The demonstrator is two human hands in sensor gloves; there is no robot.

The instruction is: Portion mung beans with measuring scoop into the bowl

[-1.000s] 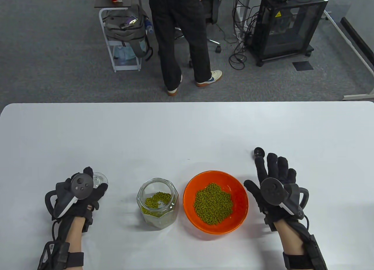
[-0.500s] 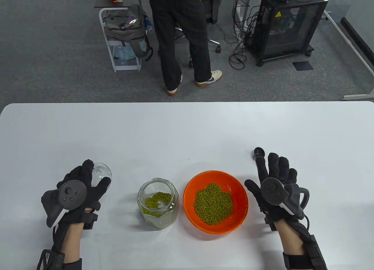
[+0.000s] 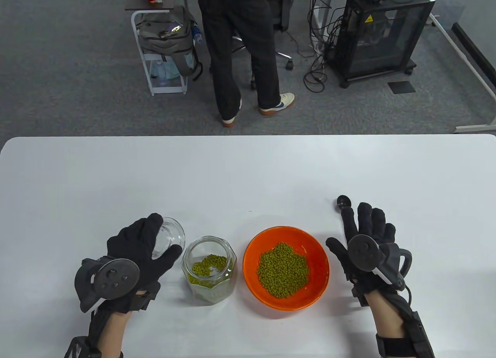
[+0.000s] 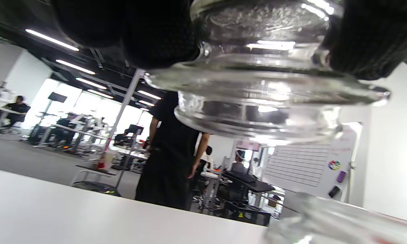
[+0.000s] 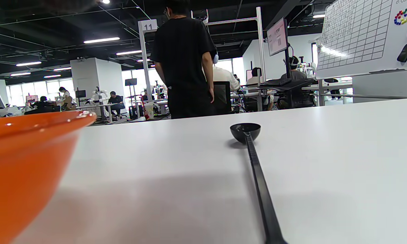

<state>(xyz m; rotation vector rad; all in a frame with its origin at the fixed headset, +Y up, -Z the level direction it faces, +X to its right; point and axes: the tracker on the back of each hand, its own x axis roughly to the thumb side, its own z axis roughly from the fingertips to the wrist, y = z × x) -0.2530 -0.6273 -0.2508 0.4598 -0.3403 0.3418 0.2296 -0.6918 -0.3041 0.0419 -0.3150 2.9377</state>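
While left hand [image 3: 135, 249] holds glass lid [image 3: 168, 236], right hand [image 3: 364, 245] lies flat.

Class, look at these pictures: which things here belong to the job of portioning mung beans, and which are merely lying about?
Belonging to the job:
glass jar of mung beans
orange bowl
black measuring scoop
glass lid, held in the left hand

Merely about:
backpack on a cart
black cabinet
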